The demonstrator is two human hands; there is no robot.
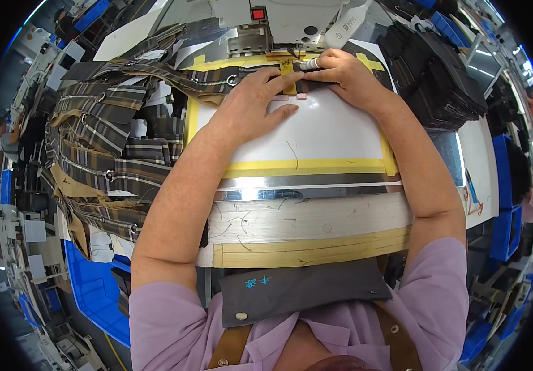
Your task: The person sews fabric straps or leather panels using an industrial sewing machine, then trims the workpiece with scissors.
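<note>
At the far edge of the tabletop (316, 222), under the head of a white sewing machine (291, 21), both hands worked on a narrow dark strap (306, 85). The left hand (251, 102) lay flat, fingers spread and pressing down, its fingertips on the strap and the plaid cloth beside it. The right hand (347, 77) was curled, its thumb and forefinger pinching the strap's end just below the needle area; the forefinger wore a pale finger guard (311, 63). The strap lay across a white plate framed in yellow tape (306, 166), close to the plate's far edge.

As a judgement, the work stood at the positioning stage: the strap appeared lined up under the machine, yet whether any stitching had been laid on it could not be told, since the fingers hid that spot. A metal ring (232, 80) sat on the cloth just left of the left hand's fingertips.

Along the left edge of the tabletop a large heap of brown plaid pieces (102, 142), each with rings, hung down; whether they were finished or waiting could not be told. Toward the far right corner stood stacks of dark cut pieces (439, 74). Blue bins (93, 290) stood below the near left corner. A grey apron bib (297, 290) met the near edge.
</note>
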